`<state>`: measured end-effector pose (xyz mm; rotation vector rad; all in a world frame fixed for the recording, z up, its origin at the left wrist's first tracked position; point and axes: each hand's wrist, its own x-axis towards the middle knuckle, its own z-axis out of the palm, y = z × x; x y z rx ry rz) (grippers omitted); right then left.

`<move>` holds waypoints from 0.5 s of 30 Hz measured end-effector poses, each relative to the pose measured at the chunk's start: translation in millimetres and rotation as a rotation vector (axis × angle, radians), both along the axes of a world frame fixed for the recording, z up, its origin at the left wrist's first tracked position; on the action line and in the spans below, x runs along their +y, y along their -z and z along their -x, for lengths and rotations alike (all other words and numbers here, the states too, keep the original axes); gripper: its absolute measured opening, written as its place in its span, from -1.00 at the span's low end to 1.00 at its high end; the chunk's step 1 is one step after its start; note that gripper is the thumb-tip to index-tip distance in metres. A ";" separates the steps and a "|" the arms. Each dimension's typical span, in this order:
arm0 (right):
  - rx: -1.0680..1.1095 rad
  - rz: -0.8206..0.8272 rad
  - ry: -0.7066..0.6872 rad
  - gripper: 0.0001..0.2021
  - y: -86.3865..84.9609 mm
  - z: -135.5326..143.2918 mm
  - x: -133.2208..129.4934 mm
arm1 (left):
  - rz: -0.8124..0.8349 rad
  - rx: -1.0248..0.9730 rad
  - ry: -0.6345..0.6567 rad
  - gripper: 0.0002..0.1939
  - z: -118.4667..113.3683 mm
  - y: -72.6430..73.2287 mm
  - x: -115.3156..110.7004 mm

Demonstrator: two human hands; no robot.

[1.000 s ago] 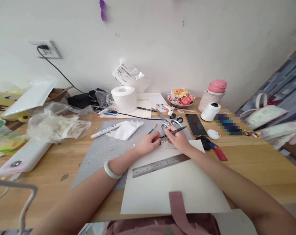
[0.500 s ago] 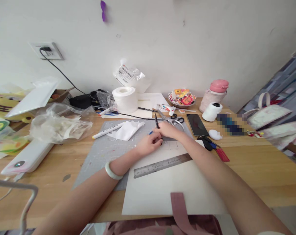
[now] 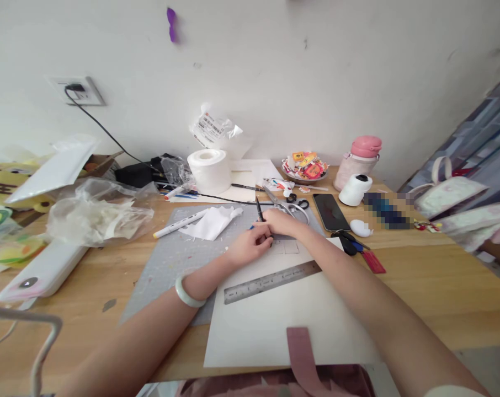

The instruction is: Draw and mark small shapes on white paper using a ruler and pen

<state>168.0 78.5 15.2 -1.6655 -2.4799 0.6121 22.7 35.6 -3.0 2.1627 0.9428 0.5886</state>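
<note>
My right hand [image 3: 278,221] is closed around a black pen [image 3: 259,209], which stands tilted with its upper end pointing away from me. Close beside it, my left hand [image 3: 250,245] lies on the white paper [image 3: 275,325] with its fingers curled. Something small and dark shows at the left fingertips, and a bit of blue shows behind that hand; I cannot make out either. Thin-lined boxes are drawn on the paper by my hands. A steel ruler [image 3: 270,281] lies slantwise across the sheet, nearer to me. The pen's lower end is hidden.
Under the paper is a grey cutting mat [image 3: 167,264], bearing a white marker [image 3: 179,223] and crumpled tissue [image 3: 212,223]. Scissors [image 3: 289,208] lie just beyond my right hand. A phone [image 3: 331,212], a thread cone [image 3: 355,191] and a pink-lidded bottle [image 3: 360,160] stand or lie to the right.
My right hand and the pen have shifted slightly left and toward me. The left hand stays on the paper, and the ruler has not moved. The whole view has shifted a little.
</note>
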 end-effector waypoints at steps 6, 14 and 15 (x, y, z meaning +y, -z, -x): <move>0.072 0.000 0.059 -0.55 -4.4 -0.5 -4.6 | 0.025 0.004 -0.017 -0.86 -0.8 -2.5 -0.7; 0.185 0.009 0.101 -0.60 -0.6 -1.0 -4.9 | 0.014 -0.011 -0.012 -0.86 -0.2 0.1 -0.6; 0.248 -0.003 0.140 -0.62 -1.7 -0.8 -6.3 | 0.013 -0.010 -0.018 -0.86 0.1 0.0 -0.8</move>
